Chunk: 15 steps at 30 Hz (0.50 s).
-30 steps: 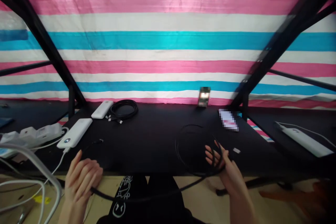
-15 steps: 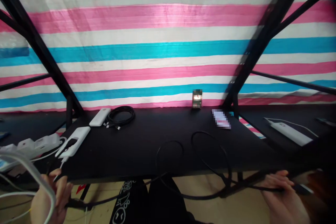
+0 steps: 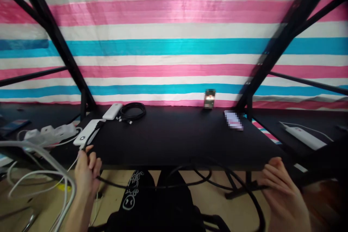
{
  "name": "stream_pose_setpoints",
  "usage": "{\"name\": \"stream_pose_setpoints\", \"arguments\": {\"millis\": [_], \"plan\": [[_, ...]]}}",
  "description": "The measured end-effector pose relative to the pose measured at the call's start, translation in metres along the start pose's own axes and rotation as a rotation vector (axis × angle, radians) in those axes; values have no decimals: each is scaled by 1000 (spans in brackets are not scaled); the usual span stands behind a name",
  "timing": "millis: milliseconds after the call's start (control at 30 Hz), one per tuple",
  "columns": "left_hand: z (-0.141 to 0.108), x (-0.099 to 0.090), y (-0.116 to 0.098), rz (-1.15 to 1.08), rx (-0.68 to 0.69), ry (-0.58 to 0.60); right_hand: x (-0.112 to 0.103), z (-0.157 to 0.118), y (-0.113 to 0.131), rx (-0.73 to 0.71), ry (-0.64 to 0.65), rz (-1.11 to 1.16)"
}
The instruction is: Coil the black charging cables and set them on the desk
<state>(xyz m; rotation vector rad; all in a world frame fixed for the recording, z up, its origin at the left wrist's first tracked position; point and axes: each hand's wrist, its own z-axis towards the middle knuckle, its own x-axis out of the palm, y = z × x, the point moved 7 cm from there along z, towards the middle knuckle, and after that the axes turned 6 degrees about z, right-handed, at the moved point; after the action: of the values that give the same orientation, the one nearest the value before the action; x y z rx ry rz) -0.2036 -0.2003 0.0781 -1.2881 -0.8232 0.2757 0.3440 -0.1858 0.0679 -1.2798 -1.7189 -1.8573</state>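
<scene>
A long black cable [image 3: 187, 185] hangs in loose loops between my hands, in front of the black table's near edge. My left hand [image 3: 88, 168] is closed on one end of it, with a dark connector sticking up from the fingers beside a white power bank [image 3: 88, 132]. On the right, my right hand [image 3: 277, 179] is closed round the other part of the cable, close to the table edge. A coiled black cable [image 3: 133, 112] with light plugs lies at the back left, touching or close to a second white power bank [image 3: 112, 111].
White power strip [image 3: 51, 136] with plugs and white cables at the left. A blurred small figure [image 3: 209, 99] and a blurred flat item [image 3: 233, 120] stand at the back right of the table [image 3: 174, 141]. Another white power bank [image 3: 306, 137] lies far right. Black metal posts [image 3: 58, 43] flank both sides.
My left hand has moved right and up in the view, and my right hand slightly left and up. The cable loops between them have dropped lower. The view has shifted a little.
</scene>
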Motion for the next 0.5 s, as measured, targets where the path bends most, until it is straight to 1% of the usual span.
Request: {"name": "stream_pose_setpoints", "arguments": {"millis": [33,100,167,233,300,400,500], "plan": [[0,-1,2,-33,-17,20,0,0,-9,49,-12,-80],[1,-5,0,-52,8,39,1,-1,-27,145,-26,-304],[4,-13,-8,-54,57,14,-1,-4,-39,202,-33,-558],[6,-24,-16,-86,80,-18,-3,-7,-45,245,-35,-717],[8,-31,-23,-124,97,-24,-6,-11,-49,295,-49,-804],[7,-38,-32,-130,148,-13,-12,-18,-54,411,-94,-851],[4,-40,-37,-134,165,10,-7,-28,-59,486,-87,-892]]}}
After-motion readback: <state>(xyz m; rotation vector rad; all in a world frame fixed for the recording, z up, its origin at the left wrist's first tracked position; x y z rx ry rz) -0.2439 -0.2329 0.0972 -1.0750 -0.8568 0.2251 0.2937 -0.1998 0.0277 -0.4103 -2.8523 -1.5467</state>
